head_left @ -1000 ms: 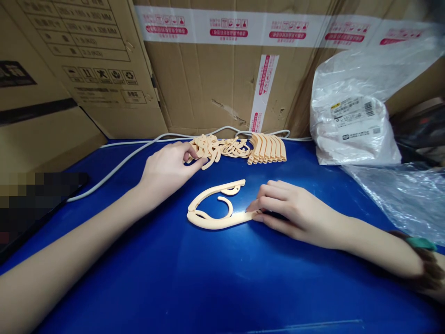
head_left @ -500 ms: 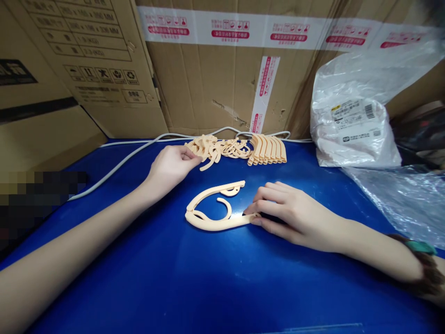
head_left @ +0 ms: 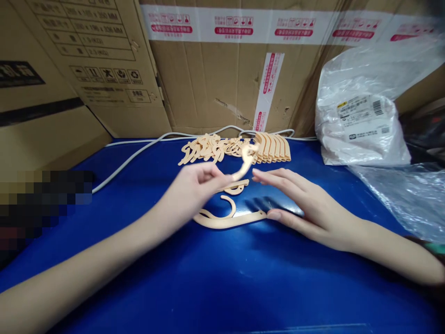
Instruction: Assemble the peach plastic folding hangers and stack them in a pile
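Note:
A curved cream plastic piece (head_left: 246, 163) is pinched at its lower end in my left hand (head_left: 198, 188). It is raised over the table and slightly blurred, its wider end pointing up and away. Below it lies a cream folding hanger (head_left: 225, 221), opened out in two arms with a hook curling inside; my left hand hides its left joint. My right hand (head_left: 302, 199) has its thumb and fingers apart, the thumb tip at the right end of the hanger's near arm.
A pile of loose cream hooked pieces (head_left: 205, 148) lies at the back of the blue table (head_left: 215, 283). Next to it stands a row of curved hanger arms (head_left: 273, 147). A grey cable (head_left: 128, 167) runs behind. White plastic bag (head_left: 361, 116) at right; cardboard boxes (head_left: 215, 83) behind.
My left hand has come from the pile toward the hanger, carrying a curved piece. My right hand has released the hanger's near arm and spread its fingers.

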Demonstrator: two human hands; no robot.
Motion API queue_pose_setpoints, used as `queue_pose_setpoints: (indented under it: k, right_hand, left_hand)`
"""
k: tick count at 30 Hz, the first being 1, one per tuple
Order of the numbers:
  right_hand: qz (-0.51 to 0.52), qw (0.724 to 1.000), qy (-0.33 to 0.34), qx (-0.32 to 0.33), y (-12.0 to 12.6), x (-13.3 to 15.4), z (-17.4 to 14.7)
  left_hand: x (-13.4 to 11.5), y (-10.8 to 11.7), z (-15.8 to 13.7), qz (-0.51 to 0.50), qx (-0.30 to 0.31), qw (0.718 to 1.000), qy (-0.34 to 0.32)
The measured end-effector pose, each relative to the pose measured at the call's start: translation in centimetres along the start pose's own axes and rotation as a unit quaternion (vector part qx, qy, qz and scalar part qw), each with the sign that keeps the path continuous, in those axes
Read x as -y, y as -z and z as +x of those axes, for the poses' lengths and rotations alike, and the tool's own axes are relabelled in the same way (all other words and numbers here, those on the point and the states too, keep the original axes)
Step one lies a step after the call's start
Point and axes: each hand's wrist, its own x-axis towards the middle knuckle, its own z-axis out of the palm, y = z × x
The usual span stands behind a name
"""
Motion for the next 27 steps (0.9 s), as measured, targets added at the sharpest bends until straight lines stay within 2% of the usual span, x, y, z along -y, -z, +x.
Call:
queue_pose_setpoints:
  k: [1, 3, 7, 11, 17, 20, 23, 25, 27]
  right_hand:
    - [0.005, 1.0, -0.006, -0.007, 0.0, 0.1, -0.1]
    - [0.015, 1.0, -0.017, -0.008, 0.1, 0.1, -0.2]
    - [0.076, 0.996, -0.044, 0.003, 0.1, 0.3, -0.2]
    - [0.138, 0.988, -0.061, -0.01, 0.1, 0.7, -0.1]
    - [0.142, 0.988, -0.051, -0.019, 0.1, 1.1, 0.1]
    - [0.137, 0.987, -0.054, -0.059, 0.1, 0.8, 0.1]
    - [0.097, 0.99, -0.061, -0.081, 0.4, 0.2, 0.0]
    - [0.058, 0.995, -0.057, -0.06, 0.5, -0.2, -0.1]
    - [0.026, 0.998, -0.047, -0.026, 0.7, -0.5, -0.1]
  left_hand:
    - [0.0, -0.6, -0.6, 0.022, 0.037, 0.999, -0.024]
    - [0.3, -1.3, -1.6, 0.098, 0.064, 0.988, -0.099]
    - [0.9, -1.3, -2.4, 0.239, 0.073, 0.934, -0.254]
    - [0.8, -1.1, -2.5, 0.292, 0.079, 0.89, -0.341]
    - [0.7, -1.1, -2.6, 0.308, 0.106, 0.865, -0.382]
    - [0.6, -0.5, -2.4, 0.299, 0.123, 0.863, -0.389]
    - [0.7, 0.4, -1.7, 0.367, 0.074, 0.856, -0.356]
    - [0.9, 1.0, -1.1, 0.426, 0.06, 0.844, -0.321]
    - [1.4, 1.4, -0.4, 0.452, 0.074, 0.839, -0.295]
